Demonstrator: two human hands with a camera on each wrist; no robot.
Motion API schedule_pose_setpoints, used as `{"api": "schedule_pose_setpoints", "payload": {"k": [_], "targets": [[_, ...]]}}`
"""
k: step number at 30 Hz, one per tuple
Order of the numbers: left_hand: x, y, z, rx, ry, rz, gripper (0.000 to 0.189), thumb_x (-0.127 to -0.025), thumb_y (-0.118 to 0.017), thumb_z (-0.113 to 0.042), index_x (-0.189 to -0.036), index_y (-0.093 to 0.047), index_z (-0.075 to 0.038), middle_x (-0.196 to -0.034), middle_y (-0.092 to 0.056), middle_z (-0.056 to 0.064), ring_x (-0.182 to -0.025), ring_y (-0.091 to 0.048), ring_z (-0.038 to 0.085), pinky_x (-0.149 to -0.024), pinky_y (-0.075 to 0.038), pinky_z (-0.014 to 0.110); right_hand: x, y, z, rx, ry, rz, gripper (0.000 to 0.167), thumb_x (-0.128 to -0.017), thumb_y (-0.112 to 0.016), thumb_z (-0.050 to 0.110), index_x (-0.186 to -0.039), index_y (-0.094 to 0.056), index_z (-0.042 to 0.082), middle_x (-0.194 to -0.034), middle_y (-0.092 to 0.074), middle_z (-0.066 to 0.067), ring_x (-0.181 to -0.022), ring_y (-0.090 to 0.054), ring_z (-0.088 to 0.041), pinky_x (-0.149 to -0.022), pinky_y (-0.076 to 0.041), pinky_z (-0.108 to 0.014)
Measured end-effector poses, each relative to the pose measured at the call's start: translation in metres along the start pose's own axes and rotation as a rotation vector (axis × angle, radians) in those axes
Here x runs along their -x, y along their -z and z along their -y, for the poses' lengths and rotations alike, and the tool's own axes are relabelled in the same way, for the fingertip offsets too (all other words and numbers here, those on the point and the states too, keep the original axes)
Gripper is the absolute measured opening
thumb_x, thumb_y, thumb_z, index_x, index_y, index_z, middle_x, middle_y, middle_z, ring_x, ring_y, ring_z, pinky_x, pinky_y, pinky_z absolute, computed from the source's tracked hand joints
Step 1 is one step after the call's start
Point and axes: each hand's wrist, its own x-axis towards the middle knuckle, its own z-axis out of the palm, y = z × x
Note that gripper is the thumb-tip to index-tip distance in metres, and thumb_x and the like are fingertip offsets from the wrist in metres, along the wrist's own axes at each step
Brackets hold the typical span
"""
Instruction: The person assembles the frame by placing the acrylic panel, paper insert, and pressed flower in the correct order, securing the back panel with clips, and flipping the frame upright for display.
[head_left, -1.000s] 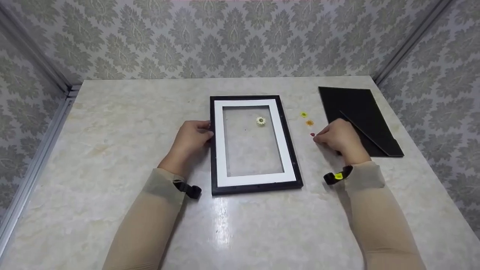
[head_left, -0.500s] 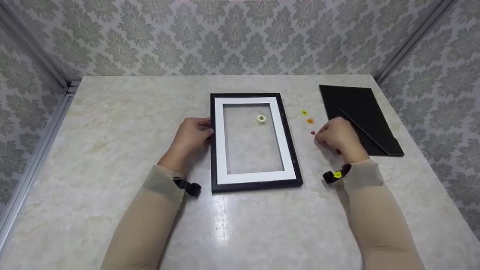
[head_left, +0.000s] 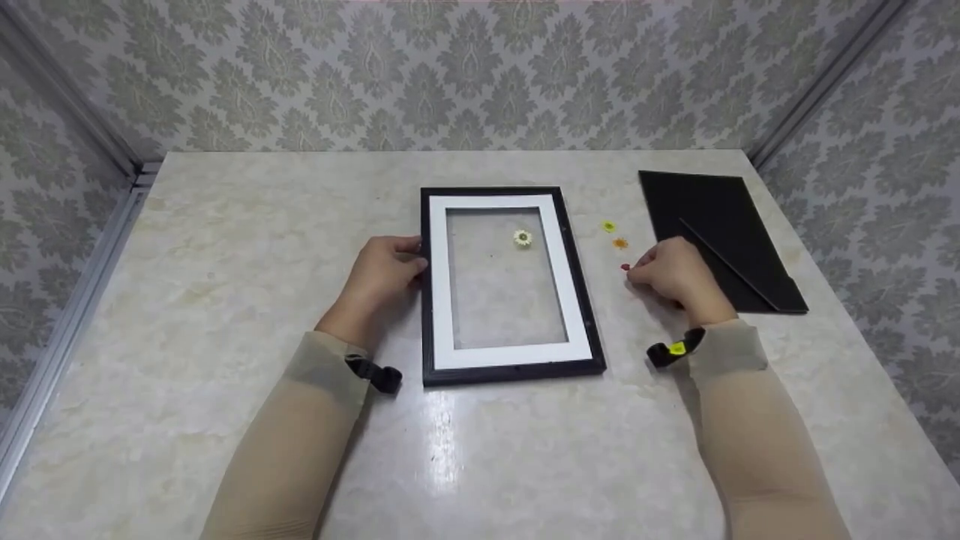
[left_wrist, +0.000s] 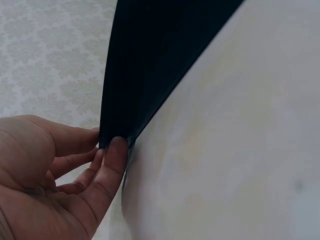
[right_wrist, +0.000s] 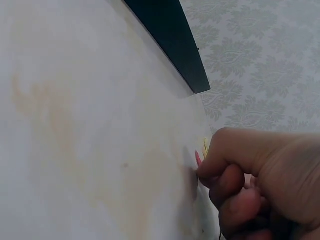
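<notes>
In the head view, a black picture frame (head_left: 513, 377) with a white inner border lies on the table, a cream daisy-like flower (head_left: 523, 238) inside its opening. My left hand (head_left: 382, 270) holds the frame's left side, thumb and fingers at the edge; the left wrist view shows the fingertips against the dark side wall (left_wrist: 145, 60). To the right of the frame, my right hand (head_left: 675, 274) pinches a small red flower (head_left: 625, 267) close over the table. Its pinkish-red tip (right_wrist: 198, 158) pokes out beyond the fingertips in the right wrist view.
A small yellow flower (head_left: 609, 226) and an orange flower (head_left: 620, 243) lie just beyond the right fingertips. A black backing board (head_left: 712, 199) with a slanting flap or stand rests at the back right. Patterned walls (head_left: 465, 75) enclose the table's back and sides.
Both hands stay almost in place. The right fingertips shift very slightly about the red flower. The frame and other flowers keep their places; the head view tilts a little.
</notes>
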Motion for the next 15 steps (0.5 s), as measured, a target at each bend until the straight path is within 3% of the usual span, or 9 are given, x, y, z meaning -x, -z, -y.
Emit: {"api": "schedule_pose_setpoints", "payload": {"k": [8, 15], "targets": [[0.001, 0.001, 0.003, -0.016, 0.006, 0.000, 0.047, -0.112, -0.064, -0.003, -0.158, -0.060, 0.004, -0.143, -0.076, 0.026, -0.122, -0.081, 0.033, -0.103, -0.067, 0.034, 0.001, 0.000, -0.001, -0.054, 0.009, 0.025, 0.016, -0.094, -0.077, 0.017, -0.099, -0.083, 0.003, -0.066, -0.067, 0.005, -0.055, -0.057, -0.012, -0.052, -0.050, -0.028], [0.000, 0.001, 0.000, -0.009, 0.000, 0.000, 0.047, -0.112, -0.064, -0.004, -0.158, -0.061, 0.004, -0.150, -0.073, 0.025, -0.129, -0.079, 0.036, -0.110, -0.066, 0.040, 0.011, 0.003, 0.011, 0.184, 0.081, -0.067, 0.023, -0.088, -0.078, 0.017, -0.105, -0.091, 0.007, -0.098, -0.086, -0.011, -0.065, -0.067, -0.021, -0.055, -0.054, -0.033]]}}
